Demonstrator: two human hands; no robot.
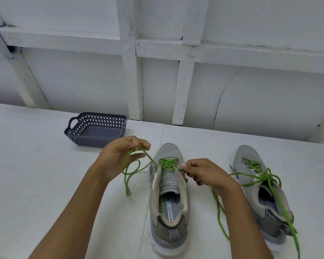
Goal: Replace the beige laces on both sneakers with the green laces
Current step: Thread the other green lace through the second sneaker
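While both hands work on the centre sneaker (169, 212), which sits on the white surface (36, 174) w/ toe pointing away & heel nearest the camera, the L hand (120, 157) pinches one strand of the green lace (166, 162) betw. thumb & fingertips, held up & left of the toe. The rest of that strand loops down, tip lying on the surface. R hand (204, 174) is curled, pinching the other strand right at the sneaker's right-side eyelets. A green strand shows below the R wrist on the surface; can't tell which lace it belongs to. The lace criss-crosses the front eyelet rows. Second sneaker (266, 202) stands apart to the right w/ a second green lace (269, 179) threaded, ends loose over its collar & heel. Dark grey basket (95, 131) sits behind-left, near the L hand.
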